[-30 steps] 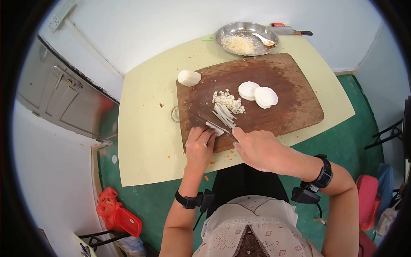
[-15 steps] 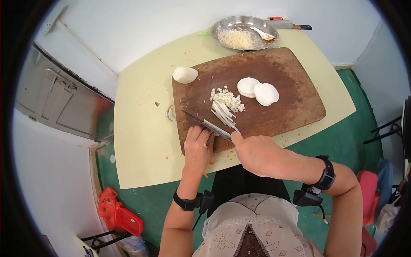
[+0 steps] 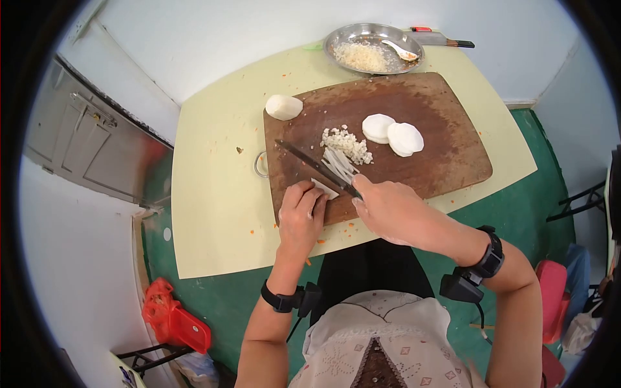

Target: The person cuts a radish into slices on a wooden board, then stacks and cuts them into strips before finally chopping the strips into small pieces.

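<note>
While the right hand [image 3: 388, 210] grips a knife [image 3: 304, 160] by its handle, the left hand [image 3: 300, 210] holds a white slice [image 3: 325, 189] on the chopping board [image 3: 446, 132], near its edge; pale strips [image 3: 337, 158] lie beside the blade.

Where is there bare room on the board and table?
The board is bare right of the white slices; the table is mostly bare left of the metal ring, bar small scraps. Crowded: between the left hand and diced pile, around the knife and strips.
</note>
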{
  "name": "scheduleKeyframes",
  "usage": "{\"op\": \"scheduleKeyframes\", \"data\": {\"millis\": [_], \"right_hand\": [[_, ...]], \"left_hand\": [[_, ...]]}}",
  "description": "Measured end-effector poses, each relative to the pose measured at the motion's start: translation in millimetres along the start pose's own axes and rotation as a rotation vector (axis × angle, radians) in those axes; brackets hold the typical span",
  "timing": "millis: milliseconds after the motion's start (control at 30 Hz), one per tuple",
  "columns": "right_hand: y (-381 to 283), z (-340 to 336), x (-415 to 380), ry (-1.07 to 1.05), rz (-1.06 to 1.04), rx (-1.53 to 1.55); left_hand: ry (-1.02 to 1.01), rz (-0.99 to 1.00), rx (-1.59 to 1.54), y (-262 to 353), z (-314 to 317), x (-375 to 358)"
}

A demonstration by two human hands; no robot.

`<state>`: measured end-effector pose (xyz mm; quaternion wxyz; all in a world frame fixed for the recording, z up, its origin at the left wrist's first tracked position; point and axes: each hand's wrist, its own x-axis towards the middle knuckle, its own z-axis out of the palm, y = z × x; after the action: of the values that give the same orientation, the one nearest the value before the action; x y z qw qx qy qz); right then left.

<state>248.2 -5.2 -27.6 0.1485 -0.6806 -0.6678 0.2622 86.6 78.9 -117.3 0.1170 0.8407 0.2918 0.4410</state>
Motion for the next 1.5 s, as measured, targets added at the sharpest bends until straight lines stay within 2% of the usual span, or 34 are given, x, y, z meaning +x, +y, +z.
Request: {"op": "scheduleKeyframes", "data": {"millis": [367,633,767,967,1500], "right_hand": [[-0.8,10.2,-15.3,0.003,-0.102,-0.053],[-1.0,10.8,-1.1,-0.082,-0.076,-0.039],[-8.0,21.8,14.5,-0.047,-0.081,-0.082],[-1.5,0.3,14.1,-0.017,0.042,0.008],[-5.8,9.1,-14.9,-0.014,-0.066,-0.07]], "left_hand": [[-0.052,0.035,0.051,1.4,-3.2,3.7],[-0.09,-0.001,0.056,-1.4,-2.5,1.0],[-0.062,0.018,0.053,-0.8,-2.5,0.9],[0.02,0.015,-0.017,-1.2,-0.1,-2.0],[0.001,0.079,0.023,-5.2,-0.6,-2.3]]}}
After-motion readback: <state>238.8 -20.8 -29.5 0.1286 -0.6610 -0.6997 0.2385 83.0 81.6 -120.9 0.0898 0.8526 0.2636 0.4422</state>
